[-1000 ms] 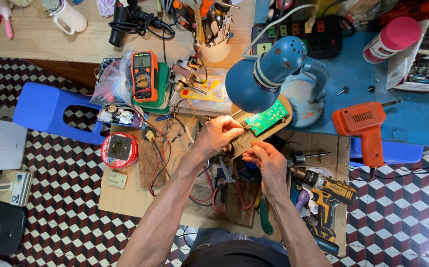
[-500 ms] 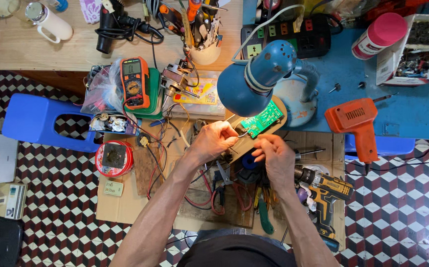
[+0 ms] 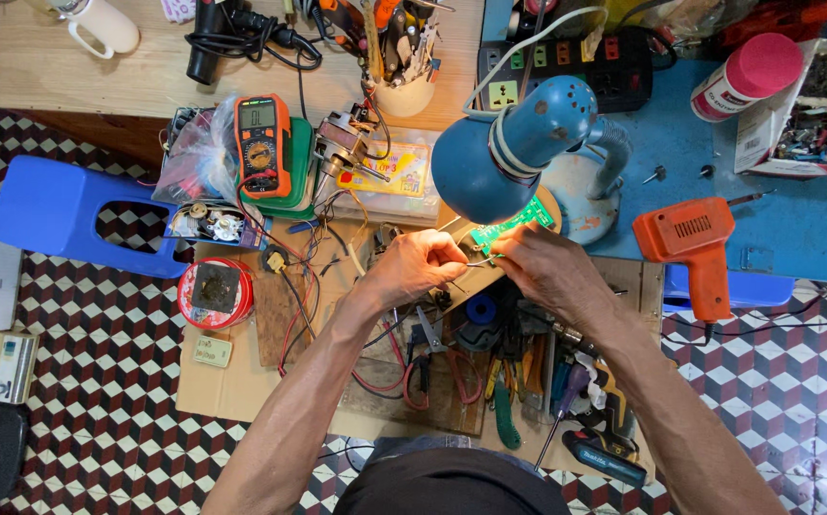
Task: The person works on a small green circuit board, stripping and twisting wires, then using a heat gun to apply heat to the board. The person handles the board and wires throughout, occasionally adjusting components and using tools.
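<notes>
A green circuit board point(image 3: 511, 224) lies on a wooden block under the blue desk lamp point(image 3: 513, 153). My left hand point(image 3: 420, 267) is closed, pinching a thin wire or small part just left of the board. My right hand point(image 3: 539, 262) rests against the board's lower edge, fingers curled around the same thin piece. The two hands almost touch. What exactly is pinched between the fingers is too small to tell.
An orange multimeter point(image 3: 263, 145) and a red round tin point(image 3: 215, 293) sit to the left. An orange soldering gun point(image 3: 696, 250) lies to the right. Pliers, screwdrivers and tangled wires point(image 3: 490, 381) crowd the cardboard point(image 3: 232, 391) below my hands. A blue stool point(image 3: 70, 215) stands at left.
Both hands have closed in together at the lower left edge of the green board. The view has shifted slightly.
</notes>
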Demonstrator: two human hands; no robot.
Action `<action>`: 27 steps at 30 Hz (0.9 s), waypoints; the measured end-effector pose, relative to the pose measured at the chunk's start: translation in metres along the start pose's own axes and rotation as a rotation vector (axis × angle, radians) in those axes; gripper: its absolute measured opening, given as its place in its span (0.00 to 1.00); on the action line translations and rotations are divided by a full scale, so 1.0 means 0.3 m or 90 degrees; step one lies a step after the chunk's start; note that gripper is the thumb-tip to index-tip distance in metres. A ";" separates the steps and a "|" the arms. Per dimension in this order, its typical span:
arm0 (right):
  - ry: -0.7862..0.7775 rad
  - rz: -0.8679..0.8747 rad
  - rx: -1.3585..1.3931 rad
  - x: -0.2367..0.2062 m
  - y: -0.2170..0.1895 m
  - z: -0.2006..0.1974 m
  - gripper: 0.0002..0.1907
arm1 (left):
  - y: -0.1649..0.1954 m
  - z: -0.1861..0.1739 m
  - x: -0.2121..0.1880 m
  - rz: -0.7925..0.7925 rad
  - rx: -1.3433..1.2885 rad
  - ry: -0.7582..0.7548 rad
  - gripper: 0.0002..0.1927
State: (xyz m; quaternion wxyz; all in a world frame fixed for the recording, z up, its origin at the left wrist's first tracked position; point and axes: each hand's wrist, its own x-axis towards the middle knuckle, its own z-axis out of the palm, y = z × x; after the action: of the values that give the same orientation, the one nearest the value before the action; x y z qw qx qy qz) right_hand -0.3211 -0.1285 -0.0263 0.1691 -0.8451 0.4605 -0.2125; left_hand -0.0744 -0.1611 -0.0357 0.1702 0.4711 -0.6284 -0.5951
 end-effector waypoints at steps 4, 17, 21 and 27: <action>-0.019 0.014 0.094 0.004 0.016 -0.030 0.08 | 0.017 0.000 -0.009 0.026 0.052 0.027 0.10; -0.054 0.325 0.314 0.029 -0.078 -0.077 0.16 | 0.037 0.029 -0.023 0.027 0.024 0.046 0.11; -0.076 0.327 0.281 0.039 -0.079 -0.088 0.14 | 0.056 0.032 -0.030 0.011 0.029 0.044 0.12; -0.116 0.391 0.313 0.047 -0.074 -0.083 0.15 | 0.094 0.033 -0.034 -0.010 0.123 0.097 0.19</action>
State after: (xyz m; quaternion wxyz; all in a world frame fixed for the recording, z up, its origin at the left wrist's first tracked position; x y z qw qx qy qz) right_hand -0.3114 -0.1314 0.0084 0.4619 -0.6178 0.6104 -0.1797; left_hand -0.0880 -0.1513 -0.0088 0.1661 0.5342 -0.6643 -0.4957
